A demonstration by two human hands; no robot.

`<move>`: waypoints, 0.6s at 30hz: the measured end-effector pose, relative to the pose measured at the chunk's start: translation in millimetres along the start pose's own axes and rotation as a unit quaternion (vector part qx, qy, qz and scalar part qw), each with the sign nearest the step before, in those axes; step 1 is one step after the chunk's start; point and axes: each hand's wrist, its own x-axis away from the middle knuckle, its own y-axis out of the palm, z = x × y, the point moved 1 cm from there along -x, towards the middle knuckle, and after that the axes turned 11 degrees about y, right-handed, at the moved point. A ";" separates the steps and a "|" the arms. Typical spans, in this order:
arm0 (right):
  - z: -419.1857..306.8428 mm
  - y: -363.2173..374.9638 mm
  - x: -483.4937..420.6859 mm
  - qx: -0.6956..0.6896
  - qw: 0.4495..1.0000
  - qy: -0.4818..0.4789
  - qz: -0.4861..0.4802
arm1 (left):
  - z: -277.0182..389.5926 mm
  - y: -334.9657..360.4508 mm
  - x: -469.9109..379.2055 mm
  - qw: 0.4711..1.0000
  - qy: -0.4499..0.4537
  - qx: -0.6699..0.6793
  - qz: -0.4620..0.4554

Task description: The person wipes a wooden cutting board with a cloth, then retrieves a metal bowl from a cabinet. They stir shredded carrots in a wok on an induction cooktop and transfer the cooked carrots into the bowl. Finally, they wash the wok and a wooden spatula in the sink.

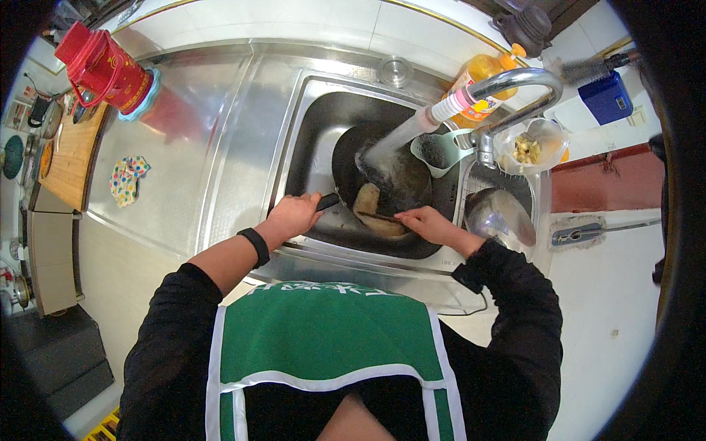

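A dark wok [353, 149] lies tilted in the stainless steel sink [311, 118], and water [394, 138] runs into it from the curved faucet [518, 74]. My left hand [296, 214] is closed around the wok's black handle [327, 202]. Between the fingers of my right hand [427, 223] is a thin brown stick-like tool [380, 216], low inside the wok. Under and beside the tool shows a tan, wet patch [368, 198]; whether it is water, residue or part of a brush I cannot tell.
A pale green strainer [455, 157] hangs by the faucet. Right of the sink lies a metal bowl [502, 220] in a small basin, below a bag of scraps [527, 149]. A yellow soap bottle [480, 82] stands behind. At the left are a red thermos [110, 71] and a dotted cloth [127, 179].
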 end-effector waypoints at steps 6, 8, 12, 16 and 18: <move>-19.3 22.7 -92.2 0.197 0.961 -0.023 0.194 | 0.6 -0.7 1.5 1.000 -0.002 -0.004 0.005; -13.8 10.7 -109.5 0.335 0.907 -0.024 0.255 | 2.1 -3.0 2.3 1.000 -0.004 -0.007 0.005; 9.8 -4.4 -130.6 0.479 0.810 -0.035 0.337 | 5.2 -5.3 1.5 1.000 -0.011 -0.005 0.000; 33.0 -2.2 -138.4 0.469 0.820 0.058 0.323 | 6.1 -6.0 1.9 1.000 -0.015 -0.021 0.004; 38.9 0.1 -123.8 0.503 0.794 0.079 0.333 | 5.3 -6.0 1.9 1.000 -0.015 -0.022 0.002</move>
